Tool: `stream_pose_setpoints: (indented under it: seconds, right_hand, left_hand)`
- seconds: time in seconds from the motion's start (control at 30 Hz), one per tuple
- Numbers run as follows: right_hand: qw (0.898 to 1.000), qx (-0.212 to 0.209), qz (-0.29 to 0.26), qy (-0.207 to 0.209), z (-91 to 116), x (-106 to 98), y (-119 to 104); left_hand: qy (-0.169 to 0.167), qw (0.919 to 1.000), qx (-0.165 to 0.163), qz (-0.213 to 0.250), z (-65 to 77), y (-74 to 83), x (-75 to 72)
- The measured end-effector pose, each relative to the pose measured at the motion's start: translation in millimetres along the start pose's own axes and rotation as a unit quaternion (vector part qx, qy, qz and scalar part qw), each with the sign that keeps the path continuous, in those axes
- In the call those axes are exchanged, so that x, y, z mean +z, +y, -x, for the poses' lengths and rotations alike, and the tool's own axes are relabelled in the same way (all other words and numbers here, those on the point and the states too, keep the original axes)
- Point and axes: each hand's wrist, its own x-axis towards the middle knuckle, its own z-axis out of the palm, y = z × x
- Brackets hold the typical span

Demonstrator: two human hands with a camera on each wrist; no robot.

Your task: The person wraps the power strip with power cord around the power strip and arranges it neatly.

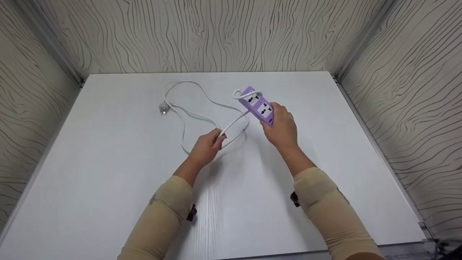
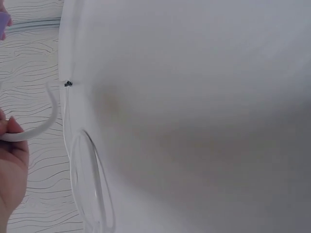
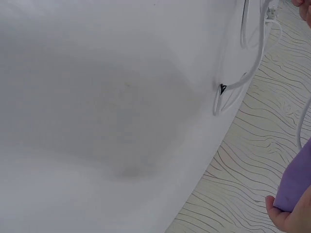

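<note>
A purple power strip (image 1: 257,109) with white socket faces is gripped at its near end by my right hand (image 1: 282,126), raised above the white table. One turn of its white cord (image 1: 236,120) crosses over the far socket. Between thumb and fingers my left hand (image 1: 207,146) pinches the cord, left of and nearer than the strip. In the left wrist view the held cord (image 2: 41,131) curves up from the thumb. The right wrist view catches part of the strip (image 3: 294,182) in the fingers. Its plug (image 1: 164,107) lies on the table at the far left.
Loose cord loops (image 1: 183,131) spread over the table (image 1: 108,162) left of and behind the left hand. A small dark tie (image 3: 222,89) sits on the cord. Wood-patterned panels (image 1: 202,36) rise behind the table and at both sides.
</note>
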Motion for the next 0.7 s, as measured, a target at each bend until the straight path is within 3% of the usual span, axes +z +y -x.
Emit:
stream_pose_setpoints:
  seconds: [0.4, 0.7]
  right_hand:
    - [0.999, 0.026, 0.04, -0.006, 1, 3, 16]
    - [0.998, 0.058, -0.004, -0.003, 1, 4, 17]
  left_hand:
    - [-0.015, 0.9998, 0.01, -0.004, 5.9, 9.0, -15.0]
    - [-0.015, 0.9972, 0.06, -0.042, 10.6, 6.6, -9.7]
